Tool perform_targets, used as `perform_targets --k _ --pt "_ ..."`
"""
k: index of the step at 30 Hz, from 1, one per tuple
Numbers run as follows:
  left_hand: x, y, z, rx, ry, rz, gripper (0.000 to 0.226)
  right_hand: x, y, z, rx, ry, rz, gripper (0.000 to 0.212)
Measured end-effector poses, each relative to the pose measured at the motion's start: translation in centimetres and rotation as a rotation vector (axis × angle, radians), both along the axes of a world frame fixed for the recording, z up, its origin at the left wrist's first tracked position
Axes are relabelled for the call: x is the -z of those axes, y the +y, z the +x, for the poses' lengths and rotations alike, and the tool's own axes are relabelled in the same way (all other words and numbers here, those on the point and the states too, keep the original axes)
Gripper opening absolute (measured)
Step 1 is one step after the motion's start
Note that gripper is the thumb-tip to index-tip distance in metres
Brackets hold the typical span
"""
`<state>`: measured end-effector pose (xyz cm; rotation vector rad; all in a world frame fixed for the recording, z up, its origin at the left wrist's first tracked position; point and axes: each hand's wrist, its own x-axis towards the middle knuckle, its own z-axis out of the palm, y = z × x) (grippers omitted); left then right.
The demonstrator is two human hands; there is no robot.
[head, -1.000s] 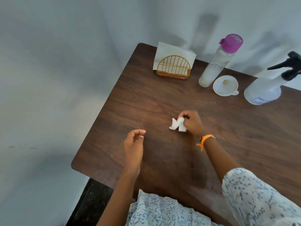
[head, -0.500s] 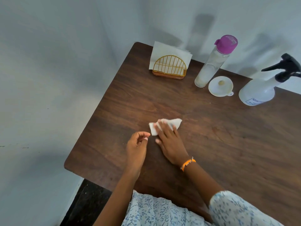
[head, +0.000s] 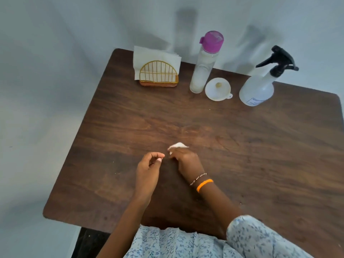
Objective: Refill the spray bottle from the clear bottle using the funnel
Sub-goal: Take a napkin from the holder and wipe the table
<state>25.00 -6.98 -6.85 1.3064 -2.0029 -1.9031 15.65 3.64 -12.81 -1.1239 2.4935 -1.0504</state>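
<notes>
At the back of the table stands the clear bottle [head: 202, 71] with its purple cap on. The white funnel [head: 218, 89] lies mouth-up beside it. To the right stands the white spray bottle [head: 257, 88] with its black trigger head fitted. My right hand [head: 186, 160] is low on the table near the front and grips a crumpled white tissue [head: 177, 145], which pokes out past the fingers. My left hand [head: 149, 170] rests just left of it, fingers loosely curled, holding nothing.
A gold wire napkin holder [head: 158, 75] with white napkins stands at the back left. The dark wooden table [head: 242, 155] meets a pale wall behind; its left edge and front corner drop off to the floor.
My right hand has drawn the tissue back toward me and left across the table, going from flat pressing to gripping it bunched. My left hand has barely moved.
</notes>
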Motion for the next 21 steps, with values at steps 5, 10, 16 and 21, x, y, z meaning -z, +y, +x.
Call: perform_targets --k 5,10,16,21 --pt "-0.1 0.2 -0.9 0.045 -0.006 -0.017 0.021 -1.6 3.1 -3.8 0.535 -0.55 -0.29 0.031" --pt "-0.1 2.6 -3.3 0.263 -0.027 0.007 0.021 -2.2 9.3 -9.5 1.032 -0.149 -0.028 0.017" --pt "-0.4 4.2 -5.6 0.39 -0.004 -0.047 0.02 1.8 7.7 -4.9 0.377 0.081 0.343 0.06" --pt "0.2 4.3 -5.9 0.393 -0.054 -0.057 0.019 1.1 12.2 -3.6 0.062 -0.014 0.091 0.052"
